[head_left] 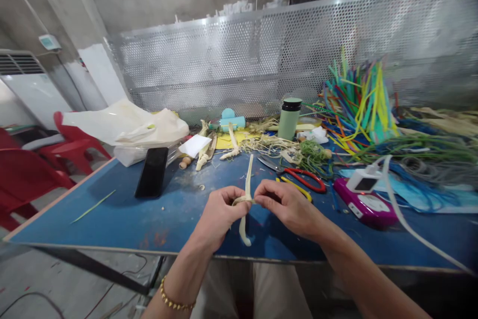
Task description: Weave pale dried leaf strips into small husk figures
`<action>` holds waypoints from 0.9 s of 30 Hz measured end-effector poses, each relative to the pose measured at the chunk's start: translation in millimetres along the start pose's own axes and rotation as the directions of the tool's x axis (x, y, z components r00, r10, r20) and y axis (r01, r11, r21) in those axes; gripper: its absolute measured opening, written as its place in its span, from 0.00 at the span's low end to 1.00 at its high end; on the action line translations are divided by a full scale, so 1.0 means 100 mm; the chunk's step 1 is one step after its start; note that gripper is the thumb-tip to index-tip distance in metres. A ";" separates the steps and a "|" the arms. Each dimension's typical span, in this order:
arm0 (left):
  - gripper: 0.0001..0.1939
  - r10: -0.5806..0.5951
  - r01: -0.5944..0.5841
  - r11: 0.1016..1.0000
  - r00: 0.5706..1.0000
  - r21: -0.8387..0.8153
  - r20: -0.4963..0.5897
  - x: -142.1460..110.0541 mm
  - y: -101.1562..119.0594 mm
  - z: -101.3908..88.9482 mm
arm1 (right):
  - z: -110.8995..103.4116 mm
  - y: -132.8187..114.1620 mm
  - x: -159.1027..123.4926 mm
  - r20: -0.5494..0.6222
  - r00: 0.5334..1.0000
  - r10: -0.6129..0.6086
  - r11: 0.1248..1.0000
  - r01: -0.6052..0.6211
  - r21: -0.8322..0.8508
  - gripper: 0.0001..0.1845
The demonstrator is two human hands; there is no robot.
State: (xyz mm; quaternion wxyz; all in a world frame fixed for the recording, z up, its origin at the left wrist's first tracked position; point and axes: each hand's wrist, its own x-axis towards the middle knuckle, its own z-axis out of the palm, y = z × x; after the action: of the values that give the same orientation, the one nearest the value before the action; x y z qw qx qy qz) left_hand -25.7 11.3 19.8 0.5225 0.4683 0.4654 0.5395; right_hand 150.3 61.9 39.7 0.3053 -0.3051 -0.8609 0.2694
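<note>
Above the front of the blue table, my left hand (226, 212) pinches a pale, flat plant-fibre strip (248, 177) where it crosses another strip. The strip stands upright above my fingers, and a tail hangs below them with a curled tip. My right hand (282, 202) is closed just to the right, thumb and forefinger pinching the end of the crosswise strip. The knot or fold between the hands is partly hidden by my fingers. Beyond my right hand lie red-handled scissors (304, 177) and a yellow-handled tool (298, 188), its front end hidden.
A black phone (152, 172) lies left, near a white plastic bag (149, 132). Pale fibre figures (231, 145), a green tumbler (289, 120) and colourful strips (368, 100) stand toward the mesh panel (231, 70). At right, a white cable runs from a magenta device (364, 204).
</note>
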 end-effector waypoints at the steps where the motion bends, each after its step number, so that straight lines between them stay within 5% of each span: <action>1: 0.10 0.000 0.000 1.000 1.000 -0.002 0.000 0.00 0.00 0.00 | 0.00 0.00 0.00 0.000 1.000 -0.001 1.000 0.001 -0.006 0.11; 15: 0.14 0.003 0.006 0.992 0.997 -0.124 0.072 0.02 -0.02 -0.04 | -0.01 -0.01 0.01 -0.065 0.998 -0.008 0.999 0.006 -0.040 0.11; 27: 0.14 0.043 -0.043 0.999 0.979 -0.005 0.198 0.00 -0.04 0.01 | 0.01 0.00 0.04 -0.041 0.993 0.107 0.957 -0.091 0.275 0.17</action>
State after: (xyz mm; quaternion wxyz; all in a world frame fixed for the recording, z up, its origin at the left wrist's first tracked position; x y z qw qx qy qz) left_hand -24.0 11.0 16.0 0.5545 0.5294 0.4006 0.5018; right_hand 146.8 64.9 40.4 0.3542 -0.3101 -0.7904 0.3920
